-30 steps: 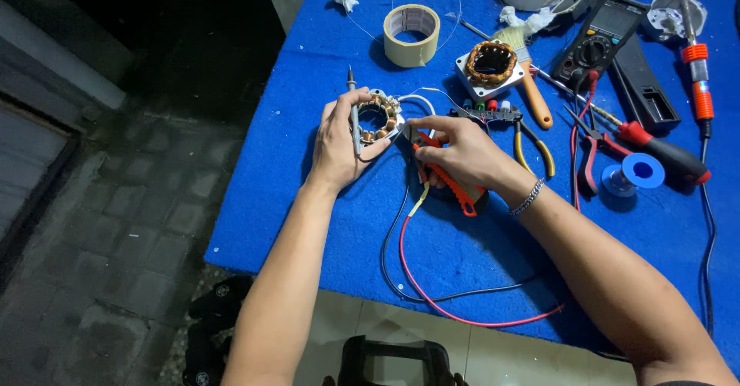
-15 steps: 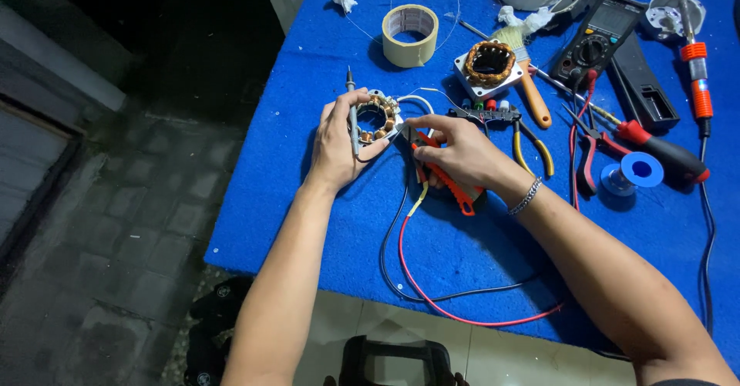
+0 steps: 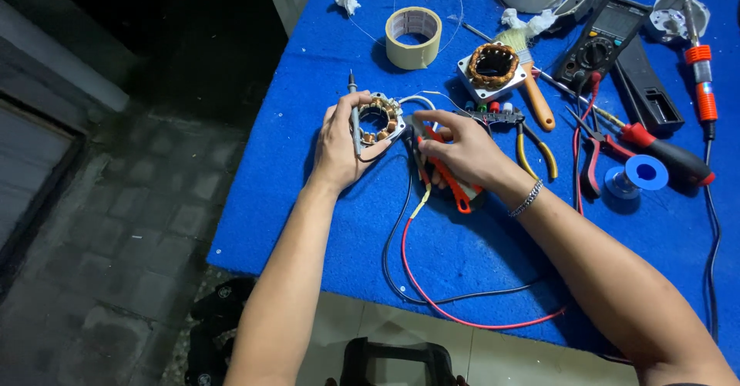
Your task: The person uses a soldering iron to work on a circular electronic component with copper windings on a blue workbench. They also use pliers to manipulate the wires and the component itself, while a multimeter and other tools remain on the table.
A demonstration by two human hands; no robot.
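left hand (image 3: 339, 151) gripping wound stator (image 3: 378, 120) plus probe (image 3: 354, 108) on blue mat (image 3: 308, 201). right hand (image 3: 459, 151) pinching orange tool (image 3: 449, 182) beside it. red wire (image 3: 432, 301) and black wire (image 3: 397, 270) trailing toward mat edge.

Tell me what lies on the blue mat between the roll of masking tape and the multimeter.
In the head view, a second copper-wound stator on a pale square plate lies between the tape roll and the multimeter, with a wooden-handled brush beside it.

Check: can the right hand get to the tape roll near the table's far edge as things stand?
Probably not straight away. The right hand is closed on an orange-handled tool. The tape roll lies bare on the blue table beyond it, with nothing between, so the path looks free once that hand lets go.
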